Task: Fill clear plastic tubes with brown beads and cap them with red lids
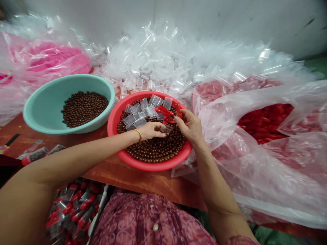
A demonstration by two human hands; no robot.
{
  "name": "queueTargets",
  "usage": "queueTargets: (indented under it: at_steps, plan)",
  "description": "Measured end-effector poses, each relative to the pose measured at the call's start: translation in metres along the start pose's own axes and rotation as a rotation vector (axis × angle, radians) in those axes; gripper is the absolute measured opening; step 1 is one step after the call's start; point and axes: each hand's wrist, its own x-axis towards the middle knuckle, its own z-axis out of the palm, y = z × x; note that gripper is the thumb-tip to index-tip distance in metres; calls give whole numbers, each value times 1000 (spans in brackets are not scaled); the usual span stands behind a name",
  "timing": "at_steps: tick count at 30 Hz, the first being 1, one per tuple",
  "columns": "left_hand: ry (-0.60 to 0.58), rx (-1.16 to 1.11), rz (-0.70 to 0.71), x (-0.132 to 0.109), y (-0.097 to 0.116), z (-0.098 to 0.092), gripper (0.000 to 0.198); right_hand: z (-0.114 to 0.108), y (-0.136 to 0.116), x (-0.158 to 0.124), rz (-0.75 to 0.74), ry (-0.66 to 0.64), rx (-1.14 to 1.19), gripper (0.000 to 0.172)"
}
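A red basin (153, 166) holds round brown beads (155, 149), with small clear plastic containers (140, 112) and red plastic caps (166, 111) lying on top. My left hand (153, 130), a gold bangle at its wrist, reaches over the middle of the beads. Its fingers are closed around a blurred, see-through piece that looks like one of the clear containers. At the basin's right side, my right hand (190, 126) has its thumb and fingers curled together at the red caps, pinching one whose outline is partly hidden.
A turquoise basin (43, 115) with more brown beads stands left. Clear containers (163, 51) are heaped behind. Open plastic bags (224, 112) of red pieces lie right; a bag of pink pieces (56, 58) lies far left. Filled red-capped containers (74, 207) sit below the table edge.
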Motion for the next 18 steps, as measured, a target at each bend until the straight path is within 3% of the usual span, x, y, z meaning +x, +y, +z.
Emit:
queueTargets:
  at_steps: [6,11,18]
  plan:
    - [-16,-314,2,-28,13,-8,36,1,-6,0,50,0,68,12]
    - [50,-247,214,-37,16,-8,26,2,-4,-1,81,-29,108,11]
    - [151,-98,334,-41,19,-9,16,-1,-6,-2,52,-78,-24,11]
